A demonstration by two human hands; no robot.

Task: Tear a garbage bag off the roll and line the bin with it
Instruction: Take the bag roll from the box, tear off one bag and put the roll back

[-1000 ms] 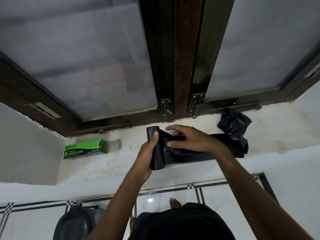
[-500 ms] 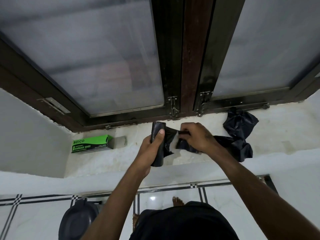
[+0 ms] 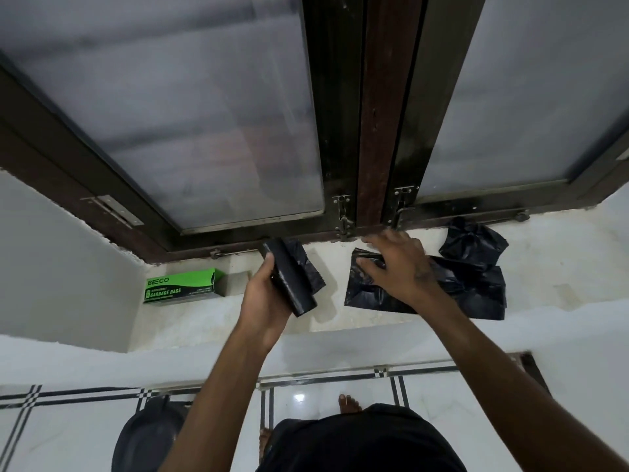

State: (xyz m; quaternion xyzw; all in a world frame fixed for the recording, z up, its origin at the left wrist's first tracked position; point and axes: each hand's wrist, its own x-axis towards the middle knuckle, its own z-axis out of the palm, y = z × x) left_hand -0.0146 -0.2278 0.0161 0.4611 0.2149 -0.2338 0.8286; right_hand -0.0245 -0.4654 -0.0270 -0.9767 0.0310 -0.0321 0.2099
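Note:
My left hand (image 3: 263, 294) grips a black roll of garbage bags (image 3: 289, 279), held above the white window sill (image 3: 561, 267) with a short loose flap hanging off its right side. A separate black garbage bag (image 3: 476, 291) lies flat and partly crumpled on the sill to the right. There is a clear gap between it and the roll. My right hand (image 3: 398, 264) rests on the bag's left end, palm down with fingers spread. The dark bin (image 3: 146, 437) stands on the floor at the lower left, partly hidden by my left arm.
A green box of garbage bags (image 3: 180, 287) lies on the sill's left end. Behind the sill is a dark-framed window (image 3: 371, 131) with latches. Below are a white tiled floor (image 3: 68, 437) and my bare feet.
The bag has come apart from the roll. My left hand has carried the roll to the left, and my right hand has pushed the loose bag down onto the sill to the right.

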